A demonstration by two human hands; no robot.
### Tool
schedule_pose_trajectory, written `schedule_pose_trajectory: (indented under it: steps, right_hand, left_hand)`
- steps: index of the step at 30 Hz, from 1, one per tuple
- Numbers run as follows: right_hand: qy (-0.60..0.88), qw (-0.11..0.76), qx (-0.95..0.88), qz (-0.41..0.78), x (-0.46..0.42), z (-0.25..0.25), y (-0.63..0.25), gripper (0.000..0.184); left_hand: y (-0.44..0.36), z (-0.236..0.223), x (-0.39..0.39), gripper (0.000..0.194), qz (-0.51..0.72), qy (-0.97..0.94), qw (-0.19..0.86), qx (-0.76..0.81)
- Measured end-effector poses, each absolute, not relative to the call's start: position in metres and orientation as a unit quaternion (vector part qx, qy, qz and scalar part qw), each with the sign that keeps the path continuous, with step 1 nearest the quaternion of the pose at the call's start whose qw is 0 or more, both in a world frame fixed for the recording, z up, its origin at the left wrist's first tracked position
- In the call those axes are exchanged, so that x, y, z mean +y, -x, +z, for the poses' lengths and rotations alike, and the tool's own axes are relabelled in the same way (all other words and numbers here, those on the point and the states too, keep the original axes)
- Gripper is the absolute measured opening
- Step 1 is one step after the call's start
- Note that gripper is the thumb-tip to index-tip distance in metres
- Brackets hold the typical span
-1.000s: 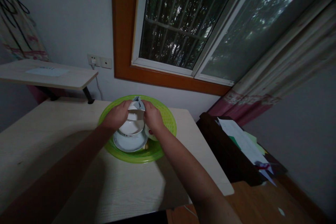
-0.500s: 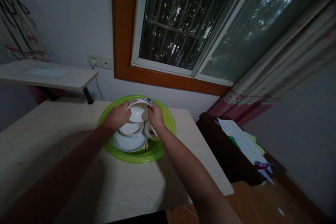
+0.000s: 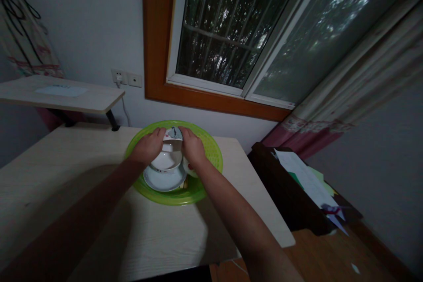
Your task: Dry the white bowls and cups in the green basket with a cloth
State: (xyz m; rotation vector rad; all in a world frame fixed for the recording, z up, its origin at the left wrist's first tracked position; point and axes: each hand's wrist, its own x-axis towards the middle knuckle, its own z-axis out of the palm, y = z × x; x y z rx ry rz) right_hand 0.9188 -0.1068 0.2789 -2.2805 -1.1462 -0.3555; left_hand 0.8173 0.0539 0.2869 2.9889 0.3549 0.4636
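My left hand (image 3: 150, 146) is closed on the left side of a white bowl (image 3: 172, 146), tilted above the other dishes. My right hand (image 3: 193, 146) is closed at the bowl's right side, with a grey, cloth-like piece (image 3: 174, 132) against the rim between the hands. Below the held bowl, another white bowl (image 3: 167, 161) sits on a white plate (image 3: 164, 180). A bowl with a red pattern (image 3: 188, 168) lies to the right, partly hidden by my right hand. All of them are within a green plastic basin (image 3: 176, 201).
The basin stands on a pale wooden table (image 3: 158, 233). A raised shelf (image 3: 99, 102) is at the back left, near wall sockets (image 3: 126, 77). A barred window (image 3: 224, 35) is behind. Papers (image 3: 304, 176) lie on a dark piece of furniture (image 3: 277, 185) at the right.
The held bowl turned to show more of its inside and a red-patterned rim, then tilted back. The grey piece shifted right with my right hand, then returned between the hands.
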Motion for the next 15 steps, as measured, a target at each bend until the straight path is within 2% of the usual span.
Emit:
schedule_pose_trajectory:
  steps: [4, 8, 12, 15]
  right_hand:
    - [0.846, 0.36, -0.372, -0.127, -0.103, 0.271, -0.929, 0.044]
    - [0.851, 0.403, -0.314, -0.119, -0.102, 0.263, -0.941, 0.031]
    - [0.856, 0.398, -0.31, -0.111, -0.1, 0.259, -0.945, 0.027]
    - [0.865, 0.367, -0.325, -0.102, -0.1, 0.261, -0.941, 0.033]
  left_hand:
    - [-0.821, 0.283, 0.058, 0.031, 0.198, -0.969, 0.081, 0.125]
    - [-0.826, 0.276, 0.061, 0.031, 0.202, -0.965, 0.109, 0.128]
    - [-0.83, 0.27, 0.065, 0.033, 0.169, -0.966, 0.133, 0.142]
    - [-0.829, 0.269, 0.067, 0.035, 0.181, -0.962, 0.145, 0.146]
